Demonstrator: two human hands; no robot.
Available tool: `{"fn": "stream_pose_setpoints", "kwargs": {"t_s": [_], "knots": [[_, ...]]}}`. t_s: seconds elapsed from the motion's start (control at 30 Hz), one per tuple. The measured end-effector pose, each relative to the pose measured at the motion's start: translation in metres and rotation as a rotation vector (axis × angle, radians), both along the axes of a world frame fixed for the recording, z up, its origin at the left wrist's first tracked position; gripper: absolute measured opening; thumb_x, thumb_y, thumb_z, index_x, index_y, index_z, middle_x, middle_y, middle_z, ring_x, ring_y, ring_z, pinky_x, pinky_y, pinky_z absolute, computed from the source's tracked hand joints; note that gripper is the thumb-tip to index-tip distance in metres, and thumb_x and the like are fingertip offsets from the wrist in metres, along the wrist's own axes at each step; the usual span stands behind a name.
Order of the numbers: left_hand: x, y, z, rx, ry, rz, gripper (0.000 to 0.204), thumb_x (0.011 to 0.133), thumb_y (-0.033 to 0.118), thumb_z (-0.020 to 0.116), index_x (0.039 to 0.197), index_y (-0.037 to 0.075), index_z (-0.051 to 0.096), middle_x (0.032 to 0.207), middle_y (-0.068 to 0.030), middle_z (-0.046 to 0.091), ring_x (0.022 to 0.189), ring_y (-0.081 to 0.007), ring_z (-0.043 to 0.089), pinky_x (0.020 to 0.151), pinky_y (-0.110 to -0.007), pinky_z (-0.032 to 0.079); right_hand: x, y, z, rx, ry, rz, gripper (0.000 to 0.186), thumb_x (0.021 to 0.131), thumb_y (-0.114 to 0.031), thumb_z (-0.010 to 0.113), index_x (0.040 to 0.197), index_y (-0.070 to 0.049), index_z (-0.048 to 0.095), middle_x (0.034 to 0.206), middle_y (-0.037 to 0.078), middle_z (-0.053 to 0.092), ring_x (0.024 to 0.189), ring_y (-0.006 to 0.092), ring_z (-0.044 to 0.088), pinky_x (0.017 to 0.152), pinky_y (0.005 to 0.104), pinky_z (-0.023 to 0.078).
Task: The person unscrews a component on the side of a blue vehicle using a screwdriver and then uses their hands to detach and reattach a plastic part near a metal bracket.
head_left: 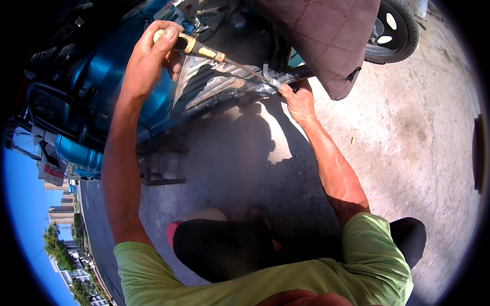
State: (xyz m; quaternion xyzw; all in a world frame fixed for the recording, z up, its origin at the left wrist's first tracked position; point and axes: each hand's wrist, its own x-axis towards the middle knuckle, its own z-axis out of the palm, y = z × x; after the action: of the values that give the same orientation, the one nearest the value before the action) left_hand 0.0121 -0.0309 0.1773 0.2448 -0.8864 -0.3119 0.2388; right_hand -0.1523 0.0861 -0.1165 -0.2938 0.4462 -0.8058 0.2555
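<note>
My left hand (pixel 148 58) is closed round the butt of a screwdriver (pixel 204 51) with a worn yellow and black handle. The long thin shaft slants down to the right, over the ribbed floor panel (pixel 214 79) of a blue vehicle. Its tip ends at a crumpled silvery strip (pixel 271 80), perhaps tape or foil, by the panel's edge. My right hand (pixel 300 104) is closed beside that tip, its thumb against the silvery piece. What lies under the fingers there is hidden, so I cannot tell whether the tip touches it.
A brown quilted cushion or cover (pixel 326 41) overhangs the right hand. Beyond it stands a black wheel (pixel 393 33). Blue bodywork (pixel 107 76) and a black tubular frame (pixel 61 109) are at the left. A low stool-like frame (pixel 166 166) stands on the concrete ground (pixel 403 153).
</note>
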Motion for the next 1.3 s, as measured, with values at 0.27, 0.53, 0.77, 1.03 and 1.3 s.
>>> {"fn": "stream_pose_setpoints", "kwargs": {"t_s": [0.27,0.53,0.77,1.03,1.3], "knots": [[-0.015,-0.003,0.001,-0.041,-0.008,0.061,0.040,0.101,0.040,0.056,0.116,0.003,0.059,0.084,-0.0057,0.060,0.065,-0.0094,0.055,0.055,-0.025,0.043,-0.013,-0.003,-0.018,0.155,0.098,0.089,0.087,0.075,-0.065,0.081,0.121,0.004,0.053,0.100,0.010,0.064,0.088,0.0166,0.061,0.080,0.0312,0.052],[-0.009,-0.001,0.004,0.085,-0.099,0.126,0.043,0.101,0.039,0.055,0.125,0.003,0.055,0.096,-0.0093,0.061,0.070,-0.0122,0.056,0.059,-0.027,0.048,-0.014,-0.004,-0.020,0.145,0.102,0.072,0.080,0.078,-0.060,0.081,0.118,0.004,0.054,0.098,0.009,0.064,0.088,0.0164,0.060,0.080,0.0305,0.052],[-0.005,-0.008,-0.002,-0.057,-0.043,0.079,0.042,0.102,0.035,0.054,0.128,0.003,0.055,0.093,-0.0089,0.061,0.072,-0.0123,0.056,0.063,-0.027,0.048,-0.013,-0.003,-0.013,0.153,0.110,0.103,0.080,0.077,-0.060,0.082,0.117,0.003,0.055,0.100,0.009,0.064,0.088,0.0164,0.060,0.080,0.0306,0.052],[0.005,0.000,0.003,-0.029,-0.136,0.088,0.043,0.105,0.039,0.048,0.128,0.003,0.055,0.087,-0.0073,0.061,0.067,-0.0095,0.056,0.055,-0.024,0.043,-0.020,-0.009,-0.038,0.313,0.093,0.128,0.080,0.077,-0.061,0.081,0.118,0.004,0.058,0.099,0.009,0.066,0.087,0.0167,0.061,0.080,0.0308,0.052],[-0.002,0.000,-0.004,-0.033,0.035,-0.019,0.045,0.105,0.037,0.046,0.131,0.002,0.054,0.088,-0.0066,0.062,0.065,-0.0095,0.054,0.061,-0.025,0.045,-0.021,-0.016,-0.047,0.320,0.135,0.112,0.079,0.077,-0.061,0.081,0.117,0.003,0.059,0.095,0.008,0.066,0.084,0.0163,0.061,0.079,0.0313,0.052]]}}
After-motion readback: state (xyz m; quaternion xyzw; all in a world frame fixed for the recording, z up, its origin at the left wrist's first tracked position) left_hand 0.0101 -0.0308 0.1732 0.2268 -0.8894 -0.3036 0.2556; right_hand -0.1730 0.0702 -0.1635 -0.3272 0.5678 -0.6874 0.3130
